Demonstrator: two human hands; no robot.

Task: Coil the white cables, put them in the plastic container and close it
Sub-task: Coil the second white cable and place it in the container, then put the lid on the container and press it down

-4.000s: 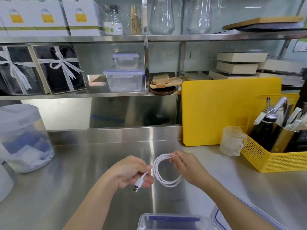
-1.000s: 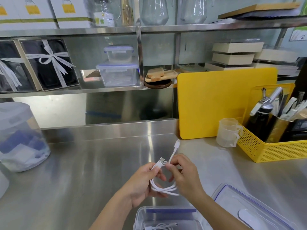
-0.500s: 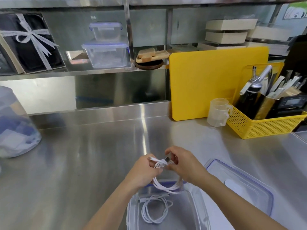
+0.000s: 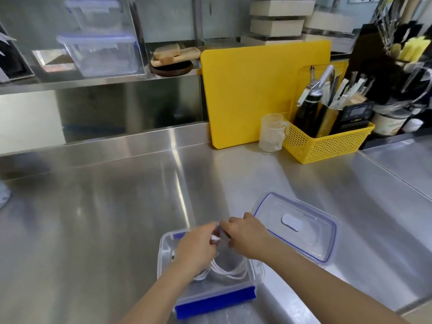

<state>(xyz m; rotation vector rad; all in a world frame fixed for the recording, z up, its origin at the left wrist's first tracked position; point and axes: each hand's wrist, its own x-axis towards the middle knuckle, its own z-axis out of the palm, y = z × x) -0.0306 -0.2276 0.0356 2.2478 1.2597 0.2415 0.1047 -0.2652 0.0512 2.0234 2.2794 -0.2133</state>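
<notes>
A clear plastic container (image 4: 164,246) with blue clips stands open on the steel counter near the front edge. Both hands hold a coiled white cable (image 4: 230,271) over its inside, the loop hanging down into it. My left hand (image 4: 197,247) pinches the coil's top with the plug ends. My right hand (image 4: 245,237) grips the same bundle from the right. Another coil seen earlier in the container is hidden under my hands. The clear lid (image 4: 295,226) with a blue seal lies flat on the counter just right of the container.
A yellow cutting board (image 4: 254,90) leans against the back wall. A small measuring cup (image 4: 272,133) and a yellow basket (image 4: 327,143) of bottles and utensils stand at the back right. Shelves above hold lidded containers (image 4: 100,52) and boxes.
My hands finished coiling the cable, moved it toward me and lowered it from above the counter into the open container. The view tilted downward.
</notes>
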